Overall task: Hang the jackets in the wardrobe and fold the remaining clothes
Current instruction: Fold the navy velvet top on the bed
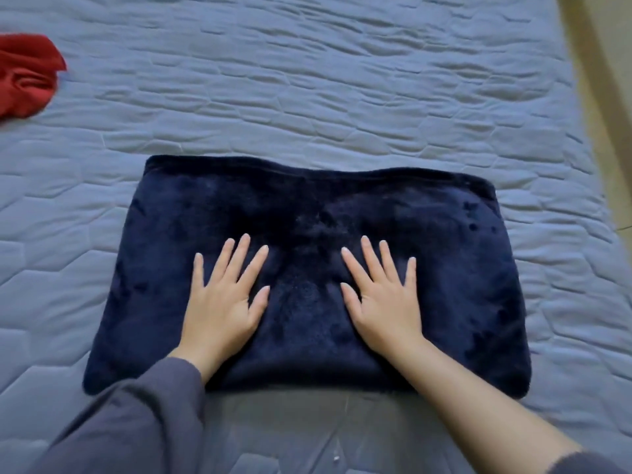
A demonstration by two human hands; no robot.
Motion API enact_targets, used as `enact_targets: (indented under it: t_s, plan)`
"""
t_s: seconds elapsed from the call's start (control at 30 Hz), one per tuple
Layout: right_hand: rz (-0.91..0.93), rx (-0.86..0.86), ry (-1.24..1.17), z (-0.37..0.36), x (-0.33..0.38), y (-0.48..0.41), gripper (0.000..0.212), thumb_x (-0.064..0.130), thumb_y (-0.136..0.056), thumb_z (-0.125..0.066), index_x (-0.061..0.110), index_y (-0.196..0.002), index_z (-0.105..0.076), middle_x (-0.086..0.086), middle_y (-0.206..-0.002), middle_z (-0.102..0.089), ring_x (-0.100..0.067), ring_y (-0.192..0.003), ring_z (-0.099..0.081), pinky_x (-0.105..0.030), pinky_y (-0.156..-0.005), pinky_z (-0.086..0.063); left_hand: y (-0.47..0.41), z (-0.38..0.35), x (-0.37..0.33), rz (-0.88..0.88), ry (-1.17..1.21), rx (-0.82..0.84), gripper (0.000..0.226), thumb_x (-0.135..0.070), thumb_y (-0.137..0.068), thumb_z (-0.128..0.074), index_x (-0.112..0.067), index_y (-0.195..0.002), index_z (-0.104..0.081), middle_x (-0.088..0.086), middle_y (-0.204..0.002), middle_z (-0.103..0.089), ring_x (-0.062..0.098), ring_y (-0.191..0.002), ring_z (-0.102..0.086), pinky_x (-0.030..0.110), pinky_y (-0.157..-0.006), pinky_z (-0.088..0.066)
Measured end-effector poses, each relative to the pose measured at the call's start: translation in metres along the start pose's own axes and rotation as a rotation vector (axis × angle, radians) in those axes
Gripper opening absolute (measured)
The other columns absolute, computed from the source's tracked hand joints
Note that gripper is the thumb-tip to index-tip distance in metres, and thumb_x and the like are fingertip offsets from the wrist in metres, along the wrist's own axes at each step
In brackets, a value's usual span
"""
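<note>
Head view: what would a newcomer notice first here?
A folded navy plush garment lies mid-frame on the quilted blue-grey bedcover, with the left hand and right hand pressed flat on it, fingers spread. A crumpled red garment sits at the far left edge.

- No text, label, brand, number or sign can be read anywhere in the head view.
- The dark blue plush garment (307,206) shows plain pile only. The fabric is perhaps too dark here for a small tag to show.
- The quilted bedcover (307,80) carries stitched lines and no lettering.
- The red cloth (24,77) at the left edge is blurred, and no print can be made out on it.
</note>
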State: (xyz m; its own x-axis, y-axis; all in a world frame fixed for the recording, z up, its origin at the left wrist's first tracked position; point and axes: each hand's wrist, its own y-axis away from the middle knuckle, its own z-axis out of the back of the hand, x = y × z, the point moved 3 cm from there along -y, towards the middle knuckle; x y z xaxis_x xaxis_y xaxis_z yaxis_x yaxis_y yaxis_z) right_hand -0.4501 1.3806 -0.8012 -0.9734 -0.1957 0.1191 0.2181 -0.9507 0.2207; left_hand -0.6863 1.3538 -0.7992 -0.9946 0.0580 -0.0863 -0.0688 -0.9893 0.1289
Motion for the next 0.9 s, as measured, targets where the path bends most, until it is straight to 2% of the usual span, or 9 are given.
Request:
enact_targets:
  t_s: [0.13,0.2,0.27,0.33,0.43,0.53,0.63,0.73,0.9]
  plan:
    - [-0.128,0.005,0.078,-0.007,-0.066,0.025,0.061,0.053,-0.090,-0.023,0.035,-0.148,-0.029,0.003,-0.158,-0.022,-0.023,-0.146,-0.020,-0.056,-0.113,-0.013,0.032,-0.006,0.053,0.134,-0.112,0.047,0.064,-0.044,-0.087,-0.028,-0.021,-0.147,-0.035,0.008,-0.157,-0.025,0.026,-0.144,-0.023,0.059,-0.112,-0.011]
    - [-0.227,0.050,0.119,0.004,-0.092,0.043,0.067,0.055,-0.089,-0.015,0.031,-0.150,-0.029,0.004,-0.159,-0.017,-0.021,-0.147,-0.017,-0.059,-0.113,-0.014,0.046,0.005,0.065,0.255,-0.106,0.058,0.066,-0.041,-0.086,-0.027,-0.017,-0.146,-0.037,0.014,-0.156,-0.025,0.031,-0.143,-0.024,0.064,-0.109,-0.014]
    - [-0.282,0.050,0.102,0.017,-0.091,0.054,0.073,0.055,-0.087,-0.006,0.028,-0.152,-0.022,0.004,-0.160,-0.008,-0.021,-0.148,-0.007,-0.061,-0.114,-0.008,0.049,0.020,0.057,0.331,-0.063,0.007,0.067,-0.037,-0.085,-0.026,-0.011,-0.146,-0.038,0.020,-0.155,-0.024,0.037,-0.142,-0.023,0.067,-0.108,-0.017]
    - [-0.243,-0.054,-0.019,0.033,-0.057,0.054,0.071,0.053,-0.088,-0.009,0.023,-0.152,-0.021,0.002,-0.160,-0.006,-0.023,-0.148,-0.004,-0.061,-0.114,-0.004,0.041,0.037,0.023,0.278,-0.011,-0.088,0.068,-0.035,-0.084,-0.028,-0.011,-0.147,-0.035,0.019,-0.156,-0.021,0.037,-0.143,-0.020,0.064,-0.110,-0.013]
    - [-0.081,-0.159,-0.137,0.038,0.016,0.048,0.065,0.046,-0.091,-0.024,0.020,-0.151,-0.023,0.001,-0.160,-0.013,-0.022,-0.148,-0.010,-0.059,-0.113,-0.004,0.026,0.050,-0.048,0.103,0.086,-0.171,0.066,-0.035,-0.086,-0.031,-0.018,-0.149,-0.028,0.011,-0.159,-0.017,0.028,-0.147,-0.014,0.057,-0.114,-0.004]
    - [0.010,-0.096,-0.047,0.005,0.049,0.051,0.062,0.045,-0.092,-0.030,0.022,-0.150,-0.029,-0.001,-0.159,-0.019,-0.025,-0.147,-0.015,-0.062,-0.113,-0.008,0.034,0.016,-0.076,0.001,0.032,-0.070,0.064,-0.036,-0.087,-0.033,-0.022,-0.149,-0.030,0.010,-0.158,-0.019,0.028,-0.146,-0.017,0.058,-0.114,-0.010]
    - [0.102,-0.037,0.099,-0.026,0.029,0.065,0.064,0.049,-0.091,-0.033,0.025,-0.150,-0.026,-0.002,-0.159,-0.018,-0.028,-0.147,-0.015,-0.063,-0.112,-0.008,0.056,-0.018,-0.053,-0.046,-0.077,0.008,0.070,-0.044,-0.084,-0.037,-0.022,-0.150,-0.028,0.013,-0.158,-0.018,0.030,-0.145,-0.018,0.057,-0.114,-0.015]
    - [0.127,0.001,0.155,-0.027,-0.002,0.082,0.066,0.050,-0.089,-0.034,0.026,-0.150,-0.025,-0.004,-0.159,-0.019,-0.029,-0.146,-0.019,-0.063,-0.111,-0.010,0.076,-0.022,-0.029,0.012,-0.074,0.007,0.073,-0.047,-0.084,-0.036,-0.017,-0.150,-0.029,0.017,-0.157,-0.017,0.032,-0.145,-0.018,0.053,-0.115,-0.013]
    - [0.047,0.125,0.163,-0.005,-0.037,0.111,0.064,0.048,-0.090,-0.030,0.021,-0.148,-0.029,-0.010,-0.156,-0.026,-0.030,-0.142,-0.028,-0.062,-0.109,-0.016,0.134,0.000,-0.019,0.271,0.091,0.014,0.070,-0.036,-0.084,-0.036,-0.008,-0.148,-0.031,0.016,-0.156,-0.023,0.031,-0.143,-0.022,0.047,-0.114,-0.016]
